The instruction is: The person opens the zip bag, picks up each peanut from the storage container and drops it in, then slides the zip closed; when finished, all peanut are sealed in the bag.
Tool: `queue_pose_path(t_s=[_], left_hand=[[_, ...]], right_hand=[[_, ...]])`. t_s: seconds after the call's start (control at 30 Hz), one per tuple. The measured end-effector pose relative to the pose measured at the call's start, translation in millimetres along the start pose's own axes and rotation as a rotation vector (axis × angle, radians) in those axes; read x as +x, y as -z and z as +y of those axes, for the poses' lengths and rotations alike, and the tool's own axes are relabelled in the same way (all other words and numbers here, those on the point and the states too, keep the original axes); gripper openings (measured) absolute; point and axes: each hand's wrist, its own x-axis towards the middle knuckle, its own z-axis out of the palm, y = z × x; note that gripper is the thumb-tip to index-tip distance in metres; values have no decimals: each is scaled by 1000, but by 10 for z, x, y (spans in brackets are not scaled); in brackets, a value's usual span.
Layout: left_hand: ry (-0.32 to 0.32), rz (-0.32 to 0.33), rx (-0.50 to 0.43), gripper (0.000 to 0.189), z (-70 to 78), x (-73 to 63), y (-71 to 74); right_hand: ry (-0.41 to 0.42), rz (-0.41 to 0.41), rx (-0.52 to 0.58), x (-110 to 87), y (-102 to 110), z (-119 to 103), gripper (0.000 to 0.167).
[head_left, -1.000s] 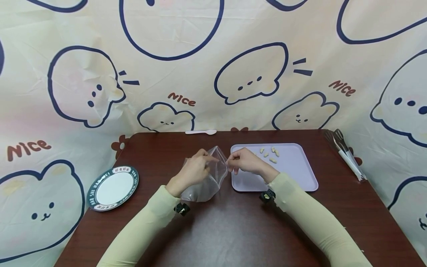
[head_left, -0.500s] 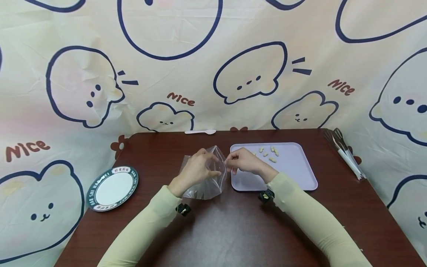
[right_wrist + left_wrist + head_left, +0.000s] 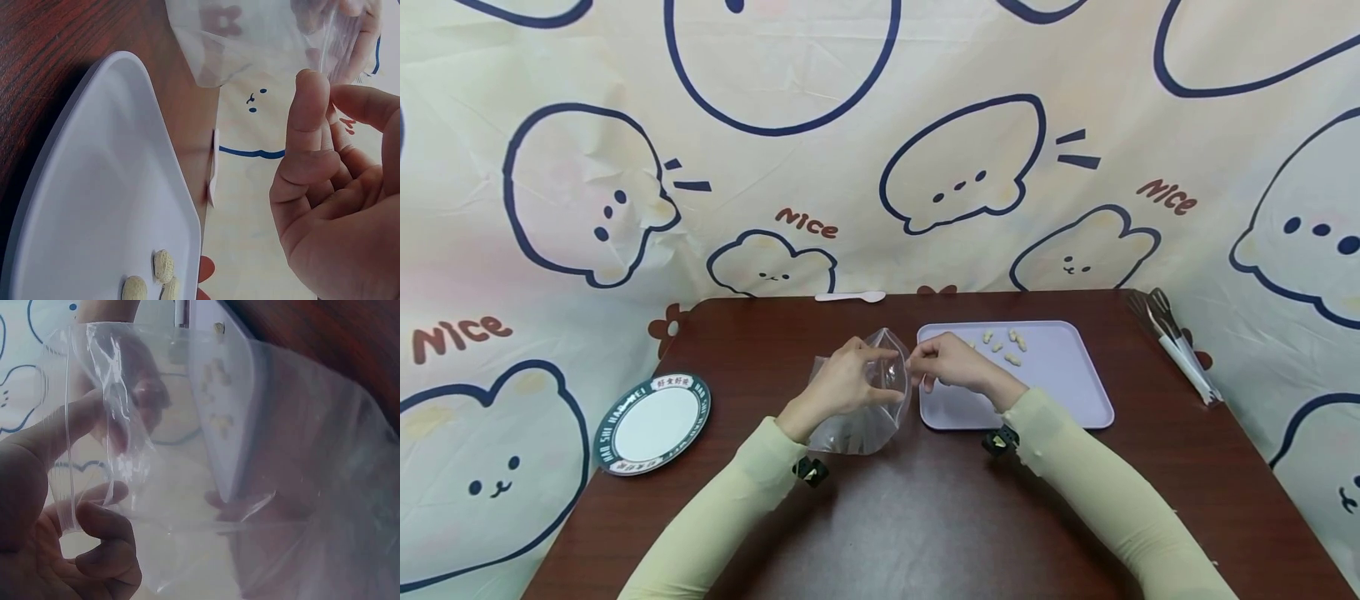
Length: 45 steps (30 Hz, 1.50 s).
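Over a dark-brown tabletop [image 3: 880, 525], my right hand [image 3: 958, 362] pinching a clear plastic zip bag [image 3: 857, 429], left hand [image 3: 841, 385] at its mouth, thumb kinda splayed

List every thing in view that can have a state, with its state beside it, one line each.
Bag: mouth parted
Left hand: thumb and index finger spread at the bag's mouth
Right hand: pinches the bag's edge
Tray: flat on the table
Peanuts: loose on the tray, in shells
Plate: face up
Spoon: lying at the table's far edge
Utensils: lying at the table's right edge
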Motion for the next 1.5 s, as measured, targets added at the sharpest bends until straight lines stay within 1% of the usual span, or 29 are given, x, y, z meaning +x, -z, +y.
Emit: queue_pose_path(t_s=[0.17,0.3,0.43,0.53,0.6,0.7,0.8,1.0,1.1,1.27,1.4,1.5], left_hand=[[35,-15,1,74,6,-7,32],[25,-15,13,74,1,-9,50],[10,-4,52,74,-15,0,59],[13,1,70,73,-23,4,77],[20,1,65,72,-24,4,91],[34,-4,58,73,-25,-1,107],[38,-3,45,74,-28,-12,119],[17,2,10,74,-56,-14,123],[15,6,9,74,-67,-12,121],[26,10,23,74,-85,-10,119],[32,3,13,75,-94,-9,119],[42,-5,5,75,-89,-11,127]], right_hand=[[-5,-3,-10,1,13,20,20],[2,-8,-17,-20,41,22,20],[7,-9,-8,-57,82,15,20],[3,1,-12,-88,125,15,21],[-1,8,-9,-103,159,30,24],[-10,25,-9,-111,221,93,26],[-24,42,-3,-125,284,163,25],[-37,56,-44,-195,414,296,28],[-51,62,-58,-244,484,375,27],[-108,74,-84,-321,574,482,24],[-154,88,-122,-363,625,574,22],[-169,102,-151,-390,660,638,18]])
